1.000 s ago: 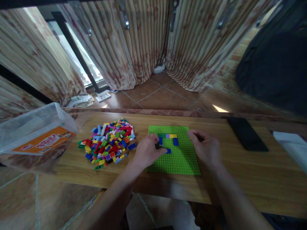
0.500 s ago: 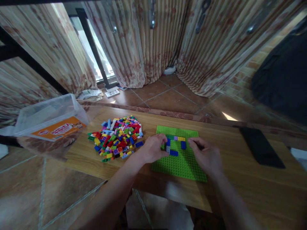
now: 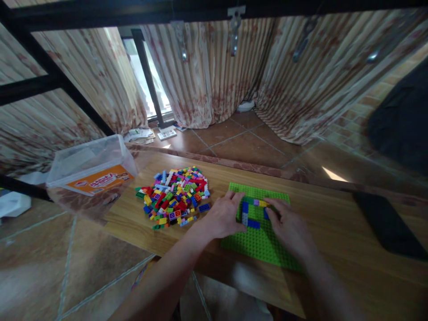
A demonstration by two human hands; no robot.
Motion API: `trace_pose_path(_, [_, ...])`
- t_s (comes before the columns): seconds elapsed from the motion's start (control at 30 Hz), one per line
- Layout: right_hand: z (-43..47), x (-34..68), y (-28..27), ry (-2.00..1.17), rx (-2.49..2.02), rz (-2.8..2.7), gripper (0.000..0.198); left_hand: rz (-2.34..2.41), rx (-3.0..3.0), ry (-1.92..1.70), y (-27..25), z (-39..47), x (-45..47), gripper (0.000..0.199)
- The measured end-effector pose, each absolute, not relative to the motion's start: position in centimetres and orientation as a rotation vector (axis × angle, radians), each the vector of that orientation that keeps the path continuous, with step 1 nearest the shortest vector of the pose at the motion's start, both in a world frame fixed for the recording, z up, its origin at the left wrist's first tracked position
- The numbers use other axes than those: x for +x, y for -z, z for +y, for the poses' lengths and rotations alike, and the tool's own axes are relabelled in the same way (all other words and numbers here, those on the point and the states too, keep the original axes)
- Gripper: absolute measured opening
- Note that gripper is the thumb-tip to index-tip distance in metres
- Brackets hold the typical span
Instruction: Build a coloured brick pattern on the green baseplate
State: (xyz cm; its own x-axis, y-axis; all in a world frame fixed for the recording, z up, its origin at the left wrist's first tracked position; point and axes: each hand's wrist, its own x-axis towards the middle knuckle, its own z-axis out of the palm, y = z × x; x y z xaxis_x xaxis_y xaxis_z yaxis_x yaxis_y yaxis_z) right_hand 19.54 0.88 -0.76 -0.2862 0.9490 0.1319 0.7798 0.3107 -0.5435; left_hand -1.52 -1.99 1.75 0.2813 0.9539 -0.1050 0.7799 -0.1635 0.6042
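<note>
A green baseplate (image 3: 257, 247) lies on the wooden table, carrying a bracket-shaped row of bricks. Along its top run green, purple and yellow bricks (image 3: 256, 202); blue and grey bricks (image 3: 245, 214) form the left side, and a blue brick (image 3: 253, 224) lies at the bottom. My left hand (image 3: 224, 217) rests at the left side of the bricks, thumb and fingers apart around that edge. At the upper right corner, my right hand (image 3: 290, 225) has its fingertips pinched together beside a partly covered blue brick (image 3: 266, 213). Whatever sits between those fingertips is hidden.
A heap of mixed loose bricks (image 3: 175, 194) spreads to the left, with a single blue brick (image 3: 204, 207) at its right edge. Behind it stands a clear plastic bin (image 3: 92, 156) with an orange label. A dark flat object (image 3: 388, 223) lies at the right.
My right hand has moved inward onto the upper right corner of the bricks, covering part of the blue one there. My left hand keeps its place. The camera view has shifted.
</note>
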Motion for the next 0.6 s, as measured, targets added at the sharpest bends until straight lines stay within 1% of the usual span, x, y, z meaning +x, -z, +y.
trace_pose_path(0.23, [0.66,19.66,0.84,-0.467,-1.550,-2.145,0.034,1.402,2.069,-0.427,-2.16,-2.25,-1.75,0.093])
trace_pose_path(0.37, [0.53,19.72,0.78,-0.485,-1.529,-2.122,0.031,1.329,2.109,-0.447,-2.03,-2.31,-1.82,0.094])
trace_pose_path(0.6, [0.65,19.83,0.84,-0.508,-1.510,-2.115,0.031,1.370,2.110,-0.416,-2.11,-2.14,-1.48,0.082])
